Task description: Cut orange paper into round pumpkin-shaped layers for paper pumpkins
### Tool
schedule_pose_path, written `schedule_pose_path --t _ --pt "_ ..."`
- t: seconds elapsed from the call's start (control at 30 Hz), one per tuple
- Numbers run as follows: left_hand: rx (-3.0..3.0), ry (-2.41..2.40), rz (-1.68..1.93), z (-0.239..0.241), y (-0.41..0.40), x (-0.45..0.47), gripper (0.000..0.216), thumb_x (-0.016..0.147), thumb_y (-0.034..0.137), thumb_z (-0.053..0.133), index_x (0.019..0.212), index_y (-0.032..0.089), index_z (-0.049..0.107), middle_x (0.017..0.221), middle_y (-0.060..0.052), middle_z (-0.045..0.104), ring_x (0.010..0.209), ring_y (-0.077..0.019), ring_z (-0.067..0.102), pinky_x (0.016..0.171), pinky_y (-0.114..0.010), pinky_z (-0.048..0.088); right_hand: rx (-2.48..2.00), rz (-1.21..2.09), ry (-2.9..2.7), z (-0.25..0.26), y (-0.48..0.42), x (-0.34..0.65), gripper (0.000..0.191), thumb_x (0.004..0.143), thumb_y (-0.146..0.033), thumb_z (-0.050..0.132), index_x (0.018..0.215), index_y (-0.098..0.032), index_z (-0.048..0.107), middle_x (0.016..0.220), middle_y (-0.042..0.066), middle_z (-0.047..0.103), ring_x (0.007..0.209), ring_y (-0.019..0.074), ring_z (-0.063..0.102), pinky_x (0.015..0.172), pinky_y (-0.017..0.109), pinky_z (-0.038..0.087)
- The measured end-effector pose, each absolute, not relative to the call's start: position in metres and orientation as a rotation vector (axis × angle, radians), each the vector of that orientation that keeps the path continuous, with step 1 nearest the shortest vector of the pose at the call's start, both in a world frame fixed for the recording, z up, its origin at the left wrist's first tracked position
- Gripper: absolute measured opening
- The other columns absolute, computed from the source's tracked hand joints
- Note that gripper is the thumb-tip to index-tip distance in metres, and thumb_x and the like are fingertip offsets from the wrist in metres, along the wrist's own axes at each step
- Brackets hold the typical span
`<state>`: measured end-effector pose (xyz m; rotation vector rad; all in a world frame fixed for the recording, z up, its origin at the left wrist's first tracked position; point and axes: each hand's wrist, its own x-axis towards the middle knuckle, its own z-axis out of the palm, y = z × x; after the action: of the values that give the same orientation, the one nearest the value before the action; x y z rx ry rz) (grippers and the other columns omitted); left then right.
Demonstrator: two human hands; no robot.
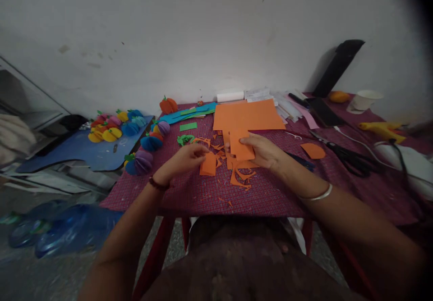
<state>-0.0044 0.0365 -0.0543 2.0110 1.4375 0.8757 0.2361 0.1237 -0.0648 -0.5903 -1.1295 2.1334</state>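
My left hand is closed on a small orange paper piece that rests on the red checked tablecloth. My right hand grips a larger orange paper piece just to the right, thumb on top. Orange offcuts and scraps lie scattered between and below both hands. A stack of full orange sheets sits just beyond the hands.
Black scissors and an orange cut-out lie at right, with a yellow glue gun and white cup behind. Coloured paper pumpkins crowd the left on a blue board. Blue bottles lie on the floor.
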Motion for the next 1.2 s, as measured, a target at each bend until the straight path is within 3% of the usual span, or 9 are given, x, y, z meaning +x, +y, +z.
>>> schedule_pose_path --t 0.13,0.23,0.43,0.57,0.67,0.93,1.0,1.1,1.2 --pt "2.404 1.571 0.584 -0.076 0.021 -0.012 0.050 0.077 0.002 0.048 0.122 0.020 0.062 0.129 -0.012 0.055 0.121 -0.0243 0.051 0.103 -0.043 0.042 -0.468 2.188 -0.932 -0.073 0.132 0.238 0.023 0.076 -0.015 0.050 0.096 -0.013 0.061 0.085 0.011 0.074 0.084 0.0231 0.070 0.076 0.036 0.058" --pt "2.534 1.582 0.560 -0.086 0.033 -0.011 0.040 0.079 0.002 0.048 0.108 0.020 0.069 0.137 -0.012 0.048 0.129 -0.0267 0.043 0.108 -0.048 0.036 -0.439 2.219 -0.892 -0.080 0.127 0.238 0.021 0.075 -0.015 0.055 0.095 -0.015 0.061 0.083 0.008 0.073 0.080 0.0217 0.069 0.074 0.035 0.057" --pt "2.424 1.377 1.124 -0.062 0.076 0.016 0.017 0.079 0.009 0.058 0.083 0.020 0.071 0.128 -0.010 0.054 0.120 -0.0239 0.051 0.101 -0.045 0.041 -0.482 2.207 -0.954 -0.084 0.115 0.234 0.031 0.066 -0.007 0.056 0.095 -0.017 0.059 0.067 -0.001 0.064 0.058 0.0139 0.060 0.058 0.028 0.052" --pt "2.085 1.171 1.444 -0.048 0.082 0.037 0.003 0.075 0.018 0.069 0.073 0.019 0.067 0.134 -0.009 0.050 0.125 -0.0254 0.047 0.103 -0.044 0.038 -0.573 2.151 -1.013 -0.079 0.115 0.239 0.019 0.073 -0.018 0.059 0.092 -0.016 0.058 0.055 -0.006 0.052 0.041 0.0060 0.041 0.039 0.018 0.033" --pt "1.855 1.039 1.437 -0.055 0.082 0.045 0.008 0.076 0.022 0.069 0.070 0.018 0.065 0.135 -0.009 0.050 0.124 -0.0258 0.048 0.101 -0.042 0.040 -0.556 2.114 -1.128 -0.079 0.114 0.239 0.025 0.077 -0.038 0.066 0.090 -0.019 0.056 0.051 -0.010 0.045 0.036 0.0037 0.029 0.035 0.016 0.021" --pt "1.628 1.013 1.323 -0.075 0.079 0.055 0.009 0.071 0.021 0.072 0.066 0.016 0.067 0.123 -0.011 0.057 0.114 -0.0245 0.055 0.096 -0.037 0.041 -0.723 1.776 -1.359 -0.091 0.109 0.227 0.034 0.071 -0.043 0.073 0.089 -0.020 0.055 0.044 -0.012 0.045 0.032 0.0048 0.033 0.033 0.016 0.022" --pt "1.610 1.023 1.340 -0.075 0.078 0.059 0.007 0.070 0.021 0.073 0.072 0.016 0.069 0.120 -0.010 0.059 0.112 -0.0238 0.056 0.097 -0.036 0.041 -0.747 1.755 -1.396 -0.092 0.109 0.227 0.032 0.071 -0.043 0.073 0.080 -0.019 0.055 0.043 -0.011 0.045 0.032 0.0045 0.033 0.033 0.016 0.023" --pt "1.470 1.013 1.408 -0.073 0.076 0.062 0.031 0.068 0.024 0.076 0.098 0.019 0.069 0.116 -0.009 0.063 0.106 -0.0217 0.059 0.095 -0.034 0.043 -0.760 1.712 -1.368 -0.090 0.110 0.229 0.036 0.068 -0.043 0.075 0.064 -0.018 0.049 0.044 -0.008 0.047 0.034 0.0036 0.035 0.035 0.016 0.024" --pt "1.363 0.983 1.398 -0.071 0.073 0.062 0.032 0.081 0.037 0.066 0.107 0.017 0.066 0.109 -0.009 0.067 0.097 -0.0198 0.062 0.087 -0.031 0.047 -0.697 1.754 -1.231 -0.085 0.112 0.233 0.036 0.066 -0.040 0.077 0.064 -0.019 0.048 0.046 -0.009 0.048 0.034 0.0035 0.036 0.036 0.017 0.026"
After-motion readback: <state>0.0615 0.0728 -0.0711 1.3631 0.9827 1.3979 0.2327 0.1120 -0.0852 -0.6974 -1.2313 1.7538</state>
